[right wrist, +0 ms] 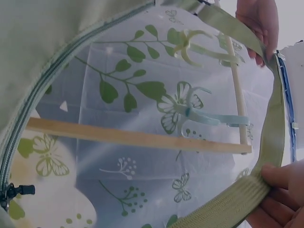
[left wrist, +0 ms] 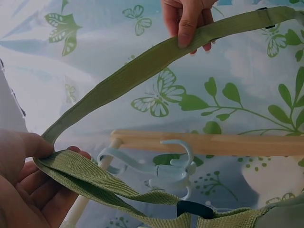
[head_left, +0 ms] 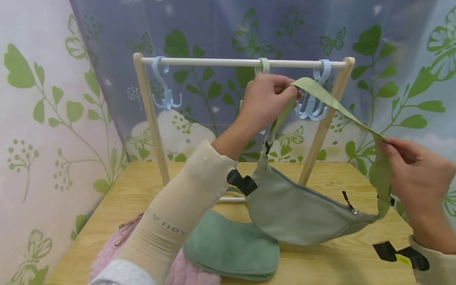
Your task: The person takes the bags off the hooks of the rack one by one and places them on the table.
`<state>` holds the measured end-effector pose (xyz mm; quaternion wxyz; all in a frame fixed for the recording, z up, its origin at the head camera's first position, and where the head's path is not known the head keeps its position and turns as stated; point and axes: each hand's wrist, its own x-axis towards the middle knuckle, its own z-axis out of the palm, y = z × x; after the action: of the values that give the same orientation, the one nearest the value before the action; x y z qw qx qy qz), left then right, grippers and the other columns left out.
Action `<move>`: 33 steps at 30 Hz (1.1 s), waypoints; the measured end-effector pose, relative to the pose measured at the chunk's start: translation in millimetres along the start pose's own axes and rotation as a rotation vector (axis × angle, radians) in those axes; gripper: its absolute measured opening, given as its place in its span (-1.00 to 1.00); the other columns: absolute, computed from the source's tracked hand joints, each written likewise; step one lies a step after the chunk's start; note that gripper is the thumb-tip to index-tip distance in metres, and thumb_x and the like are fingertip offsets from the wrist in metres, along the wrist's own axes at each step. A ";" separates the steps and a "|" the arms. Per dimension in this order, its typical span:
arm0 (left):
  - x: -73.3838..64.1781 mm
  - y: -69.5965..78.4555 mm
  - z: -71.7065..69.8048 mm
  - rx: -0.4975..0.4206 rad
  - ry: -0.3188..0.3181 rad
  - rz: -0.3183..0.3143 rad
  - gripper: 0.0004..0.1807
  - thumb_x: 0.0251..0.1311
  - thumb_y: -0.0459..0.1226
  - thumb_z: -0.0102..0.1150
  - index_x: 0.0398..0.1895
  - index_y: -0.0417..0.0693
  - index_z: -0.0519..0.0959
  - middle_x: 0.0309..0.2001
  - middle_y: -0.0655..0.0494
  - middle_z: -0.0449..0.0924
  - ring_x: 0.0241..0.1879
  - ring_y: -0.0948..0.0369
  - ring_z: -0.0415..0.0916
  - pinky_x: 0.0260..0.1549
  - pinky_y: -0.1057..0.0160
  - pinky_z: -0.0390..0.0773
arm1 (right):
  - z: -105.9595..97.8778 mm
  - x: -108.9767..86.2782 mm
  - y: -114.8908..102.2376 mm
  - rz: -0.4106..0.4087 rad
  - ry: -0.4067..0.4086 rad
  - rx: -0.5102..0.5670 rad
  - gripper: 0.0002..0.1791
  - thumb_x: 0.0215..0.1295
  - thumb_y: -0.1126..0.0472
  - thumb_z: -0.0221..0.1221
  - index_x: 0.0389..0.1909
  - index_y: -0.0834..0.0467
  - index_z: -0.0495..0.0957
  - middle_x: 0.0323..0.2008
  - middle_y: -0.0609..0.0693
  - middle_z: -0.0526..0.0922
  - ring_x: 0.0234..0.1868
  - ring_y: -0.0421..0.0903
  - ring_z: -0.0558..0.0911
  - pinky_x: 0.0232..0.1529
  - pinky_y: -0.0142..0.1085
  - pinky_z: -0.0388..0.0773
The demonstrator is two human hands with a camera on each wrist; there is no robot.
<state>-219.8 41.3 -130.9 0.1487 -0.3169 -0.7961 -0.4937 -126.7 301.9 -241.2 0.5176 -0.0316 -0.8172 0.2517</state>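
A sage-green waist bag (head_left: 306,213) with a dark zipper hangs by its light green strap (head_left: 335,102) in front of a small rack. My left hand (head_left: 267,97) pinches the strap near the rack's rail, thumb against curled fingers. Lower at the right, my right hand (head_left: 420,174) pinches the same strap between thumb and fingers, so it spreads into a wide loop. In the left wrist view the strap lies doubled beside the left hand (left wrist: 33,175), with a black buckle (left wrist: 194,209) near the bag. The right wrist view shows the zipper pull (right wrist: 19,191).
A white rail (head_left: 213,62) on wooden legs carries two blue hook hangers (head_left: 167,95) and a green hanger (head_left: 264,65) between them. On the wooden table (head_left: 342,178) lie a green corduroy bag (head_left: 235,247) and a pink quilted bag (head_left: 192,271), partly behind the left sleeve.
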 end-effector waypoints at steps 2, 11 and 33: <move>-1.2 -1.2 0.0 0.003 -0.006 -0.016 -0.76 0.34 -0.25 0.04 -0.26 0.09 0.74 -0.50 0.29 0.68 -0.71 0.30 0.12 -0.66 0.38 0.10 | -1.9 1.1 2.6 0.028 0.009 0.011 -0.65 0.38 0.12 0.18 -0.06 0.34 0.67 -0.29 -0.57 0.58 -0.39 -0.83 0.35 -0.36 -0.78 0.23; -7.3 -16.4 5.3 -0.029 -0.042 -0.012 -0.78 0.35 -0.23 0.08 -0.21 0.04 0.74 -0.41 0.28 0.72 -0.42 0.37 0.52 -0.46 0.41 0.35 | -8.2 6.9 6.8 0.057 -0.010 0.031 -0.67 0.43 0.20 0.10 -0.01 0.37 0.63 -0.38 -0.72 0.33 -0.77 -0.49 0.18 -0.70 -0.57 0.06; -34.5 -59.0 32.5 -0.146 -0.130 -0.081 -0.80 0.34 -0.18 0.18 -0.14 -0.01 0.74 -0.30 0.21 0.75 -0.17 0.38 0.62 -0.11 0.34 0.52 | -19.8 17.9 7.6 -0.028 0.064 0.113 -0.68 0.50 0.32 -0.04 0.06 0.40 0.57 -0.33 -0.78 0.34 -0.64 -0.57 0.14 -0.61 -0.62 -0.03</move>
<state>-229.7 39.2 -205.9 0.0530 -0.3258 -0.7783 -0.5341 -119.5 321.6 -223.0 0.5481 0.0010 -0.7850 0.2889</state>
